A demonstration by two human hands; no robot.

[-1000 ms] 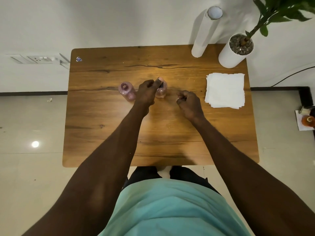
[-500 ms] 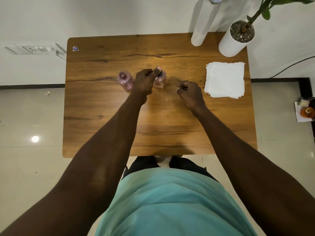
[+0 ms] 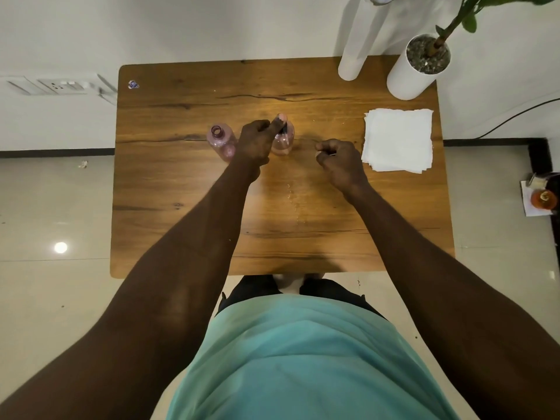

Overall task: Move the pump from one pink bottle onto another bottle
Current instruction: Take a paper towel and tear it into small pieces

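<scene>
Pump, centre frame, on small pink bottle: light, rigid, probably slippery plastic; left hand pinches its collar; right hand curled, contents unclear.

2 pink bottles, brown wood-grain table, white napkins, teal shirt

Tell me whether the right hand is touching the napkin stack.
Apart. In the head view, bare wood shows between the right hand and the near edge of the napkin stack; the hand sits left of it on the table.
</scene>
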